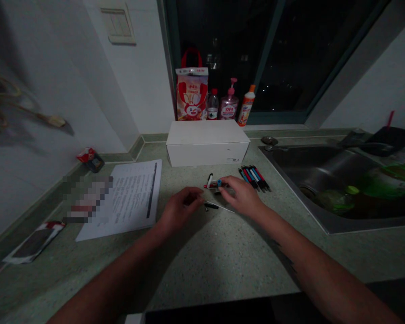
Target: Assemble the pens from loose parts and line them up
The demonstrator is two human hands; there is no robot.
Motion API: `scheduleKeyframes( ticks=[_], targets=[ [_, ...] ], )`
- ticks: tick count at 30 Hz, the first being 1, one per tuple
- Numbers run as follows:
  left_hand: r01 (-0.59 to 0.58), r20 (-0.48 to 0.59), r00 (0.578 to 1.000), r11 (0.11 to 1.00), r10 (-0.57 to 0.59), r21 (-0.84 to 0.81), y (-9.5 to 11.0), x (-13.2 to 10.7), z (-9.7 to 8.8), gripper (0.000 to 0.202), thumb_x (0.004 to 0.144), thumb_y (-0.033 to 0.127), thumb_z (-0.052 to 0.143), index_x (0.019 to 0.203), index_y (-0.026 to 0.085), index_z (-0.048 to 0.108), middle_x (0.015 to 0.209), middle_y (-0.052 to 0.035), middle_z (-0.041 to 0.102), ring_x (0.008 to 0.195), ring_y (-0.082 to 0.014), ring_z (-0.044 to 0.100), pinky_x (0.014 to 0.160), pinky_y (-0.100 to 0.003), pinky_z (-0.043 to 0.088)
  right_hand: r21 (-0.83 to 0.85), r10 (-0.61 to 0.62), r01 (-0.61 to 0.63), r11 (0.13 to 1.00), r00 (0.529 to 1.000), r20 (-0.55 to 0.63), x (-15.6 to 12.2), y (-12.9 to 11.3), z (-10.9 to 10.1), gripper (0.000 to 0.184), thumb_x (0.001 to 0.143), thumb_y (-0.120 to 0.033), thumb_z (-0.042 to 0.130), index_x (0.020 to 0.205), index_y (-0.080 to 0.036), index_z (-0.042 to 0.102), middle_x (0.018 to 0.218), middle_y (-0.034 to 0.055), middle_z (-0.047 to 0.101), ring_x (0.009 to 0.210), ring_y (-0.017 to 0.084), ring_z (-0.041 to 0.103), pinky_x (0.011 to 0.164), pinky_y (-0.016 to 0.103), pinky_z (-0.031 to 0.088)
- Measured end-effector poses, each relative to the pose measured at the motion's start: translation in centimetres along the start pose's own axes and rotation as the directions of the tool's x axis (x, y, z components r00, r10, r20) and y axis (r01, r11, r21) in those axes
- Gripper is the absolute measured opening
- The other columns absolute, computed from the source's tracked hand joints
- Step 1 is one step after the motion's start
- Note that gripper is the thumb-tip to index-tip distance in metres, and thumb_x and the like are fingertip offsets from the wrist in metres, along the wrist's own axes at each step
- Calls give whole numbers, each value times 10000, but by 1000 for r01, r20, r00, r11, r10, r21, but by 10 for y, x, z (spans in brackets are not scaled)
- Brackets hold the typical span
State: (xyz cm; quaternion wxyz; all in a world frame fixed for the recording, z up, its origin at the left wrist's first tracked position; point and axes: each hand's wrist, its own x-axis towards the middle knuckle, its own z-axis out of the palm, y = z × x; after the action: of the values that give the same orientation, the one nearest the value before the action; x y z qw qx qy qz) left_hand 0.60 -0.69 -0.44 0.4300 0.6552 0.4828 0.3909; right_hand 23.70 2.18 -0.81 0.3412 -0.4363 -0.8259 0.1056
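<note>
My left hand rests on the green speckled counter with its fingers curled; I cannot make out what its fingertips pinch, if anything. Just to its right lies a thin pen refill with a black tip. My right hand is laid over loose pen parts, its fingers closed round a small piece with a blue end. A row of several assembled pens lies right of that hand.
A white box stands behind the hands. A printed sheet lies to the left, a phone at the far left. Bottles and a red bag line the window sill. A steel sink is on the right.
</note>
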Motion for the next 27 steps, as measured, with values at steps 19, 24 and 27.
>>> scheduleKeyframes(
  ticks=[19,24,27],
  targets=[
    [-75,-66,995,995,71,-62,3,-6,-4,327,931,424,549,1056,156,690,847,-64,703,711,-160,621,663,-296,511,393,172,-205,896,978,118,-4,-15,17,65,849,-261,585,901,-221,583,759,-4,638,669,156,597,627,277,435],
    [-29,-102,995,998,24,-48,0,-2,-3,305,900,408,573,1034,157,684,782,-36,683,650,-143,596,628,-282,504,730,415,-325,601,908,62,8,4,8,230,770,-384,654,919,-233,566,773,3,680,662,178,647,564,275,479],
    [-38,-99,995,997,32,-64,-1,-2,-2,296,891,408,581,1024,164,682,774,-37,685,639,-141,596,616,-278,503,771,536,-347,534,844,9,11,22,5,201,760,-365,594,912,-242,548,749,-22,656,592,166,618,607,314,514]
  ],
)
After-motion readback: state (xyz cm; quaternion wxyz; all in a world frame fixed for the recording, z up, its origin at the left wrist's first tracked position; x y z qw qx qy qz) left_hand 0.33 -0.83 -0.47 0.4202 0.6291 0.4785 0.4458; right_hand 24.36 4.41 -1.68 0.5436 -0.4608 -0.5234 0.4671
